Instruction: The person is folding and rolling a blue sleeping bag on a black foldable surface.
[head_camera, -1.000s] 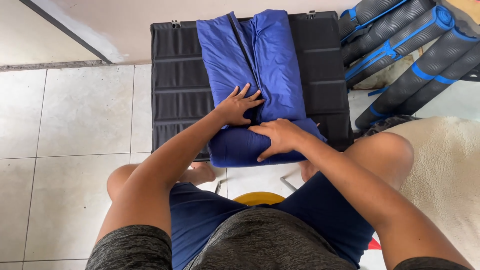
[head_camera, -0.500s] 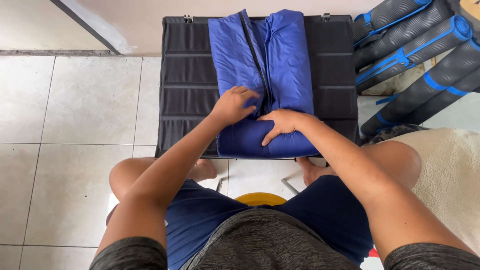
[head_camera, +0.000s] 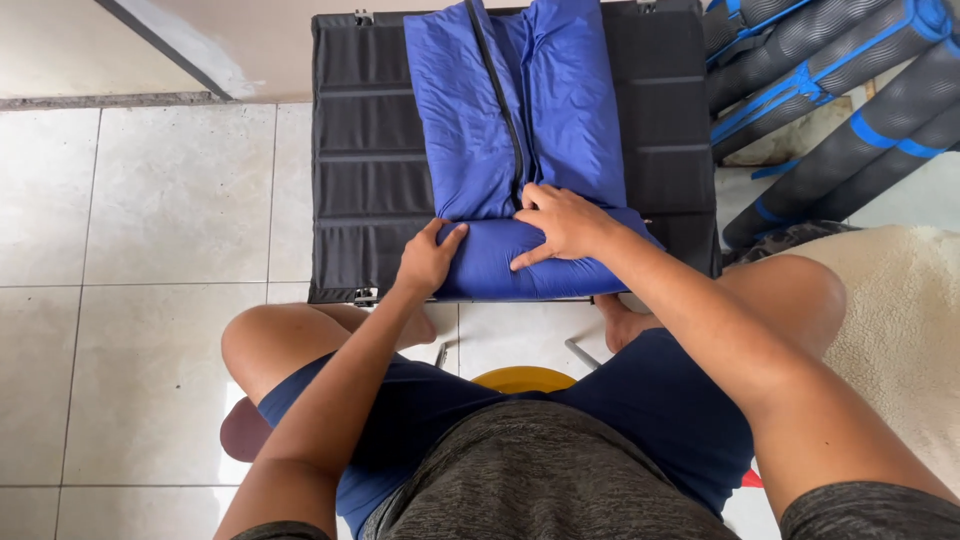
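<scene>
A blue padded sleeping bag (head_camera: 520, 120) lies lengthwise on a black folded mat (head_camera: 370, 170) in the upper middle of the frame, its dark zipper (head_camera: 500, 110) running down the centre from the top edge. The near end of the bag is rolled into a thick blue roll (head_camera: 510, 270) that lies crosswise along the near edge of the mat, just above the middle of the frame.

The left hand (head_camera: 428, 258) sits at the left end of the roll, fingers bent and wrapped over the roll's end, thumb spread up toward the flat part of the bag; it grips the fabric there. The right hand (head_camera: 562, 222) lies on top of the roll to the right of centre, palm down, fingers spread and only lightly bent, pressing on the cloth where the roll meets the flat part, beside the zipper's lower end. It presses rather than closes around anything.

The mat rests on pale floor tiles (head_camera: 150, 220) that fill the left of the frame. In the upper right corner lie several dark grey rolled mats with blue straps (head_camera: 840, 90), well apart from the hands. A cream fleecy rug (head_camera: 900, 320) covers the right edge. The person's bare knees flank the lower middle, in dark blue shorts (head_camera: 640, 410) and a grey shirt (head_camera: 540, 480), with a yellow round object (head_camera: 520, 378) partly showing between the legs.
</scene>
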